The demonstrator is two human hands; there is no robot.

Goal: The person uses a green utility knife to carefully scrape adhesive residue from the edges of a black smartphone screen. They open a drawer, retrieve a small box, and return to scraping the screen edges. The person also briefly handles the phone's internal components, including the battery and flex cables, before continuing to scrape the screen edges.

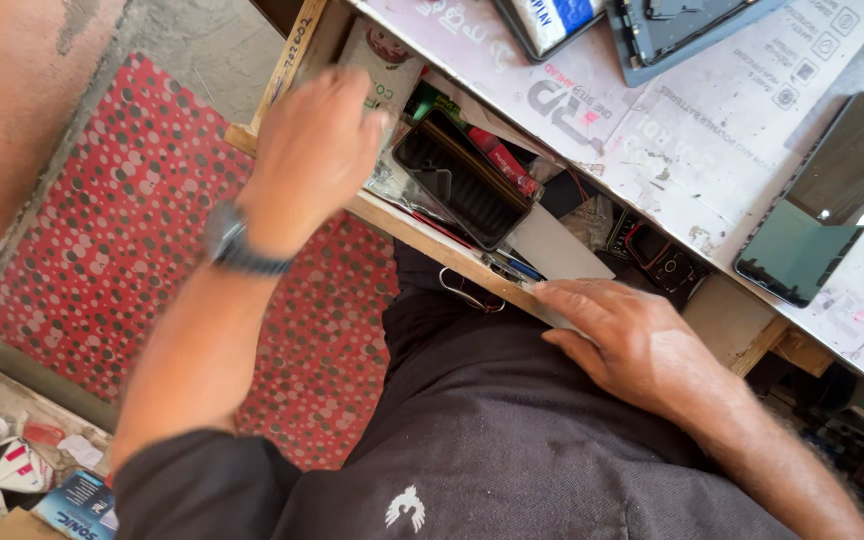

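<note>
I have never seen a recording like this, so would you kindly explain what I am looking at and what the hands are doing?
There is no machine here: a person wears a camera on the head, so this single picture looks down at their own two bare hands and dark shirt.

The left hand, with a wristwatch on the arm, reaches into an open wooden drawer and rests on a printed packet at its far end. The right hand lies on the drawer's front edge, fingers flat; it grips nothing that I can see.

The drawer holds a black ridged case, small phones and loose bits. Above it, on the worn worktop, lies a smartphone with a dark screen. A red spotted mat covers the floor.
</note>
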